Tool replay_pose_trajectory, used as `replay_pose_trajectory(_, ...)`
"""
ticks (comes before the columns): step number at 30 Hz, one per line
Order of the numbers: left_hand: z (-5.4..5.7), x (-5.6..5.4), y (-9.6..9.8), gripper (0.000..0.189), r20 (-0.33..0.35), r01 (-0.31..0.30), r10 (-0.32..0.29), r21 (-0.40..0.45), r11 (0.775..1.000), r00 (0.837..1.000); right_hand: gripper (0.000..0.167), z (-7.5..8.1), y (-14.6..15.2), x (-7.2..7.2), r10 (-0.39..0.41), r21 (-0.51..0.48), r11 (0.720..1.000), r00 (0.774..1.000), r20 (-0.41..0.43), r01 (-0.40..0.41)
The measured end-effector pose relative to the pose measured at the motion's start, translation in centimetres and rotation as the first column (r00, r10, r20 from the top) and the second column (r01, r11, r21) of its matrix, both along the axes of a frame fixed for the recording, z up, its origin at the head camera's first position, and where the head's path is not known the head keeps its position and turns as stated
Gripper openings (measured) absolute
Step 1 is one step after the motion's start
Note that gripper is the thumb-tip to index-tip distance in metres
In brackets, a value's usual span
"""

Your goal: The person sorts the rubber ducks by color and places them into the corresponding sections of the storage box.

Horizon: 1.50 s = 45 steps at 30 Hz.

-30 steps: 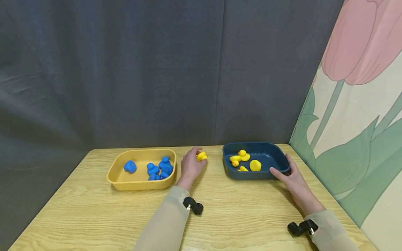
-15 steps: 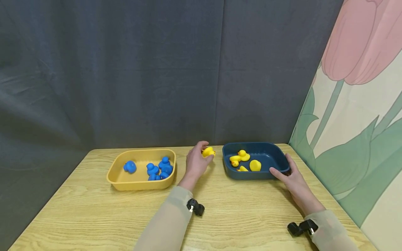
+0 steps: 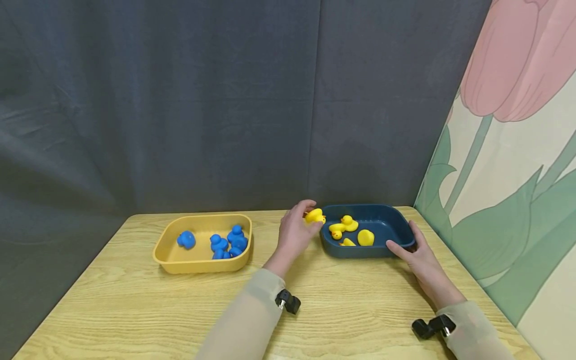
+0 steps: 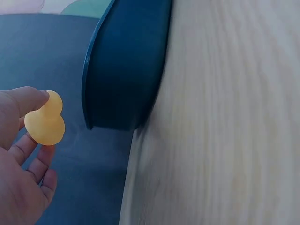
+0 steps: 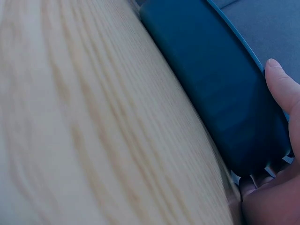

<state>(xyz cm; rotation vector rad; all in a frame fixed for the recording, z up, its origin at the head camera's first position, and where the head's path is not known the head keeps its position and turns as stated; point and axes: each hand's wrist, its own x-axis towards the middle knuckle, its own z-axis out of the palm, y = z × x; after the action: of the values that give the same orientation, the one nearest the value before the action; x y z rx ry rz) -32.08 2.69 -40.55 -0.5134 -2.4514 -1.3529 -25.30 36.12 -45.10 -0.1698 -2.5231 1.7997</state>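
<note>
My left hand (image 3: 295, 231) pinches a yellow rubber duck (image 3: 315, 216) between thumb and fingers at the left end of a dark blue bin (image 3: 360, 251). In the left wrist view, the held duck (image 4: 46, 123) is above the tabletop, level with the bin's rim. Several yellow ducks (image 3: 366, 237) lie in the blue bin, mostly in its left half. My right hand (image 3: 425, 265) grips the bin's right end, its thumb at the rim (image 5: 253, 54) and its fingers partly hidden against the end wall.
A yellow bin (image 3: 202, 267) with several blue ducks (image 3: 186, 239) stands at the left on the wooden table (image 3: 333, 310). Behind the table hangs a grey curtain (image 3: 225, 110). A flower-patterned panel (image 3: 504, 200) borders the right side.
My left hand has moved right with the yellow duck, from near the yellow bin to the blue bin's left rim. My right hand and both bins have stayed put.
</note>
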Motion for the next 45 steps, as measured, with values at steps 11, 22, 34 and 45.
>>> replay_pose_trajectory(11, -0.6, 1.1, 2.0, 0.053, -0.037, 0.067, -0.071, -0.108, 0.992, 0.997, 0.112, 0.0, 0.0, 0.0, -0.006, 0.009, 1.0, 1.0, -0.004, 0.006)
replay_pose_trajectory(22, -1.0, 1.4, 2.5, 0.053, -0.06, 0.12, -0.127, -0.118, 0.986, 0.99, 0.114, 0.1, -0.1, 0.1, -0.004, 0.009, 1.0, 1.0, -0.002, 0.004)
replay_pose_trajectory(34, -1.0, 1.4, 2.4, 0.054, -0.04, 0.117, -0.123, -0.122, 0.986, 0.992, 0.112, 0.1, 0.0, 0.0, -0.009, 0.02, 1.0, 1.0, 0.007, 0.009)
replay_pose_trajectory(45, -0.6, 1.4, 0.8, 0.045, 0.001, 0.052, -0.052, -0.136, 0.989, 0.999, 0.112, 0.2, -0.2, 0.4, -0.007, -0.057, 0.998, 1.0, -0.03, 0.005)
